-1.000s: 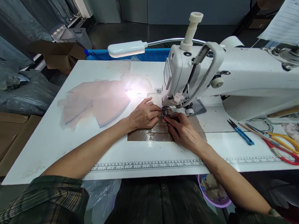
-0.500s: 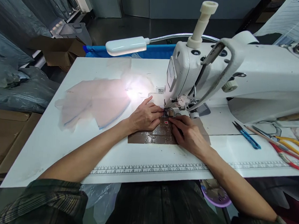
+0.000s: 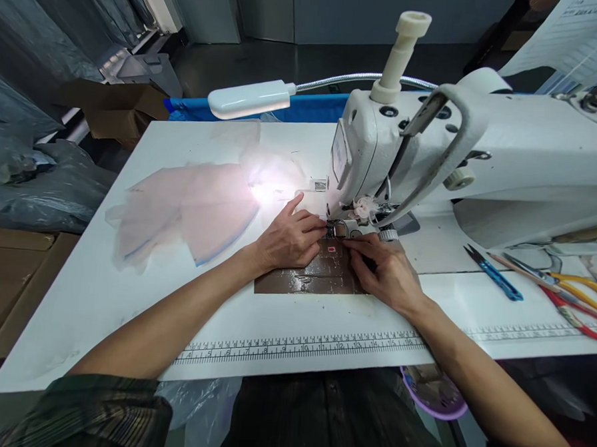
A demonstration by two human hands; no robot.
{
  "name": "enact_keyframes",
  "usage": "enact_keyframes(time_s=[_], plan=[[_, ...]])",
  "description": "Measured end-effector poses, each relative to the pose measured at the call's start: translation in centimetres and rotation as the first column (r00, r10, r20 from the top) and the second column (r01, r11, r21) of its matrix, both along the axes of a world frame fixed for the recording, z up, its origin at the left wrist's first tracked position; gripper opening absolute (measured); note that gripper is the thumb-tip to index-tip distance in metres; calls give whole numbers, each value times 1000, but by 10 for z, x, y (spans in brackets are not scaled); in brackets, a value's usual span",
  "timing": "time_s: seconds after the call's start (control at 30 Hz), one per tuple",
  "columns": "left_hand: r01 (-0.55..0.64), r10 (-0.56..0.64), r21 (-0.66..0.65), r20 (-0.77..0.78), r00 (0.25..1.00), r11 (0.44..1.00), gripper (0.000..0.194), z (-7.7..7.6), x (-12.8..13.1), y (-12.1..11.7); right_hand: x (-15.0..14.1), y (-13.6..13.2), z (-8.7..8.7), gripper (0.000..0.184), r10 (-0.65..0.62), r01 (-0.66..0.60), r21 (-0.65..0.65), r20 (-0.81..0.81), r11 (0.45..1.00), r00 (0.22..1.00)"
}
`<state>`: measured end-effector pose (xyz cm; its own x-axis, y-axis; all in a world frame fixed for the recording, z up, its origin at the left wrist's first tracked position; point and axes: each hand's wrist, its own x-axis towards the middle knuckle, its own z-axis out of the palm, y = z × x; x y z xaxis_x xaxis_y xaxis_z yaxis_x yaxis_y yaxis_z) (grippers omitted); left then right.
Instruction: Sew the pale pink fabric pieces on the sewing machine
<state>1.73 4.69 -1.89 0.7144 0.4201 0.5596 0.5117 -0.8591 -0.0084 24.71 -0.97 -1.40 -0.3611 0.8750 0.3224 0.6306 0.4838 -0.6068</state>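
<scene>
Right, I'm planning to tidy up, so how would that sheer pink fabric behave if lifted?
The pink fabric would probably droop, since it lies flat with uneven edges. It looks light for its size, as the white table seems to show through. Pushed, it might crumple, being so thin-looking.

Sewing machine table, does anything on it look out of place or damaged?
Nothing looks spilled. The brown tape between the left hand and right hand looks creased, perhaps just worn. At the right edge, red-handled scissors and yellow-handled scissors overlap untidily.
</scene>
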Motion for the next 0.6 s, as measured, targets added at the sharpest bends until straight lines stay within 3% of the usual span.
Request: enact_keyframes(time_s=[0.3, 0.5, 0.6], plan=[[-12, 11, -62, -12, 1000, 998, 25, 1, 0, 1, 1, 3, 7, 28, -108, 102, -153, -31, 983, 994], [-23, 22, -64, -24, 999, 998, 26, 1, 1, 1, 12, 18, 23, 35, -34, 34, -351, 6, 936, 999], [-22, 21, -52, -24, 999, 998, 26, 1, 1, 1, 16, 28, 26, 41, 12, -17, -387, -15, 922, 1000]])
